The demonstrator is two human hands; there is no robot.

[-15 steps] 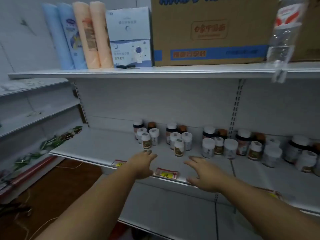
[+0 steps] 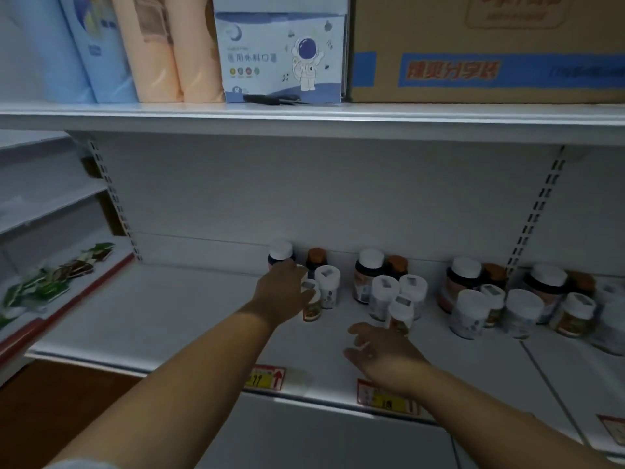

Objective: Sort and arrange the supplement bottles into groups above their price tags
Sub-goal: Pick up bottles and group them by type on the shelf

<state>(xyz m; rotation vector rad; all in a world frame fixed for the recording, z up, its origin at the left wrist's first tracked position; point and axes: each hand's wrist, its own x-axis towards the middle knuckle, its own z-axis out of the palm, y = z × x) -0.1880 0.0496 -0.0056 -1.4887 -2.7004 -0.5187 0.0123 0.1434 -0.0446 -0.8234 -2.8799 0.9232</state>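
Supplement bottles stand in clusters at the back of the white shelf (image 2: 169,316). The left cluster (image 2: 327,286) has white-capped and brown-capped bottles. My left hand (image 2: 280,292) reaches into it, fingers against a small white-capped bottle (image 2: 313,308); the grip is hidden. The middle cluster (image 2: 384,292) stands just beyond my right hand (image 2: 375,353), which hovers with fingers spread in front of a small bottle (image 2: 400,314). More bottles (image 2: 473,306) stand to the right. Price tags sit on the front edge: one on the left (image 2: 265,377), one (image 2: 385,399) under my right wrist.
The upper shelf (image 2: 304,120) holds a cardboard box (image 2: 490,45), a mask box (image 2: 280,55), wrapped rolls (image 2: 152,45) and scissors (image 2: 270,99). Green packets (image 2: 57,279) lie on the neighbouring shelf at left. A slotted upright (image 2: 537,211) stands at right.
Both hands have moved forward from the shelf edge toward the bottles. The left hand has reached the left cluster. The view has come closer to the shelf.
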